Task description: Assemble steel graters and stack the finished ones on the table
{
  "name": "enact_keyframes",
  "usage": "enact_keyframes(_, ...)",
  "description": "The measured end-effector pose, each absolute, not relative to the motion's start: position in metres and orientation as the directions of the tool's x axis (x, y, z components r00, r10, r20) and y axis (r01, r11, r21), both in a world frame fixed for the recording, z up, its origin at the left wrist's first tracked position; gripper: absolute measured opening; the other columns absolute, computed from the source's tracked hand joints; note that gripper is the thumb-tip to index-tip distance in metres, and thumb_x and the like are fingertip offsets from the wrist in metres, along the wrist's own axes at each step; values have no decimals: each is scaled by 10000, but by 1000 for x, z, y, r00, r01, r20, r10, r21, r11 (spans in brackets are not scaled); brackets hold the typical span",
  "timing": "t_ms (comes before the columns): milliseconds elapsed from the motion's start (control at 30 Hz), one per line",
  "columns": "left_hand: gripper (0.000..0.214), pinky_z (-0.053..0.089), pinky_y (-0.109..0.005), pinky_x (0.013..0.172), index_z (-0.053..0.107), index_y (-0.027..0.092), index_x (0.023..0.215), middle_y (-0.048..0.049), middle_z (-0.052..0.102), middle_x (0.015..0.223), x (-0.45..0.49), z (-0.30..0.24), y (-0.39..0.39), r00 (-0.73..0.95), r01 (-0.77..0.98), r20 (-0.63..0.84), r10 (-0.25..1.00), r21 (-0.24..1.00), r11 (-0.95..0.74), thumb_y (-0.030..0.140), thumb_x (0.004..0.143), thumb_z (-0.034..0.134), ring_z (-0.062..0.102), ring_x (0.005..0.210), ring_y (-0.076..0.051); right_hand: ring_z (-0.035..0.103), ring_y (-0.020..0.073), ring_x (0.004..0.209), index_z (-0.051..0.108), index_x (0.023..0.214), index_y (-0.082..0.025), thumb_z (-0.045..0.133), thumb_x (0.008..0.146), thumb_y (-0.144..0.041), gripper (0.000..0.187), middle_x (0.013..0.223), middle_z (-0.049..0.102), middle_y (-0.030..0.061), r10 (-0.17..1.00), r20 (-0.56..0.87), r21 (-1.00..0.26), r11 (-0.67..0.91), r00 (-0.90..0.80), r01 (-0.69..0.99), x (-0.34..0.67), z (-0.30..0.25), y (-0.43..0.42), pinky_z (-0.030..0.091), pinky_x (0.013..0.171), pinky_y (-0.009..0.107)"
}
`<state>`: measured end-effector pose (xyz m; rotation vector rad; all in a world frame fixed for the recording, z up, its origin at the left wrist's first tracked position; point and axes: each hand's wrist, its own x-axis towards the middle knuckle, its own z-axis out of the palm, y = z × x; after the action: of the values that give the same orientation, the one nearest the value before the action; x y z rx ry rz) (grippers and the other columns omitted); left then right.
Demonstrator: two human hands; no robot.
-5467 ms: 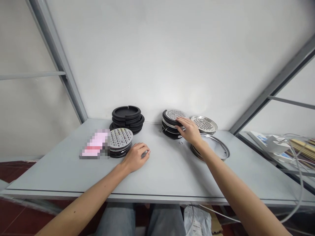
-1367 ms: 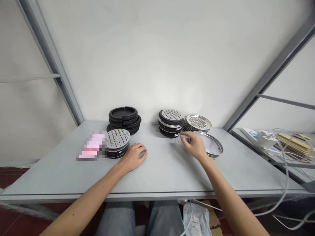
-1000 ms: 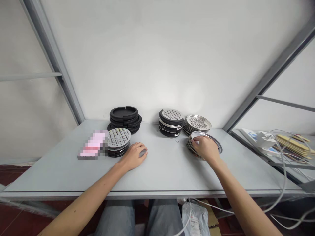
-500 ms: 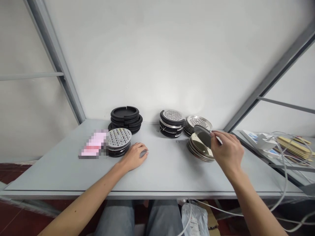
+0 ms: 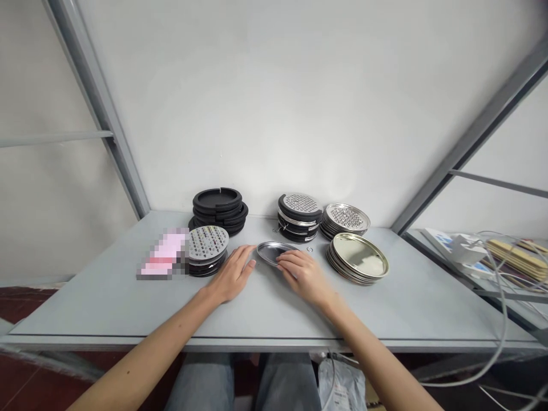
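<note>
My right hand (image 5: 306, 277) has its fingers over the right side of a shallow round metal lid (image 5: 269, 251), covering that edge. The lid appears slightly tilted low above the table; whether it touches the surface I cannot tell. Close to its left rim, my left hand (image 5: 233, 273) is open, fingers stretched and thumb apart, with nothing in it. Right of my right hand stands a stack of similar shiny lids (image 5: 359, 255). A stack topped by a perforated grater disc (image 5: 208, 242) sits just left of my left hand.
Black rings (image 5: 218, 208) are piled at the back left. Behind the lid stands a stack of grater discs and black rings (image 5: 300, 217), with a small metal ring (image 5: 309, 249) nearby. More grater discs (image 5: 346, 218) lie back right. A blurred pink item (image 5: 165, 254) lies left. Cables (image 5: 499, 302) hang right.
My right hand has brought a lid from the right stack leftward to the middle, in front of my left hand. My left hand, earlier curled round something grey, has opened.
</note>
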<state>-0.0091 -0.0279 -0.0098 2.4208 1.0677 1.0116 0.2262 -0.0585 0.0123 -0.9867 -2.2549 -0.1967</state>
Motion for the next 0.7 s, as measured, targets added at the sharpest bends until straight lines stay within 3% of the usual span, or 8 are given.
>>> enact_keyframes(267,365,409,-419,1039,588,183,1194,-99,588,1216,-7,-11,-27,522,534,458,720,483,-694,323,1010,306,502,1178,-220,596,240,1041,725,921,-233,572,886,-270,161,1048,696,75,647,474,-278,753,-596,596,230,4,-33,491,905,428)
enact_keyframes(500,235,461,-421,966,610,179,1115,-98,616,1123,-7,-11,-27,570,585,460,681,354,-729,279,931,503,551,1073,-240,624,217,933,710,892,-193,513,904,-253,206,966,715,79,781,532,-431,581,-326,690,245,-5,1,482,861,373)
enact_keyframes(700,221,461,-406,954,632,180,1082,-93,638,1126,-6,10,-39,557,614,596,578,172,-770,235,914,499,581,1056,-236,631,215,902,704,870,-192,536,890,-272,188,924,719,68,810,539,-499,527,-230,688,258,-14,2,463,850,354)
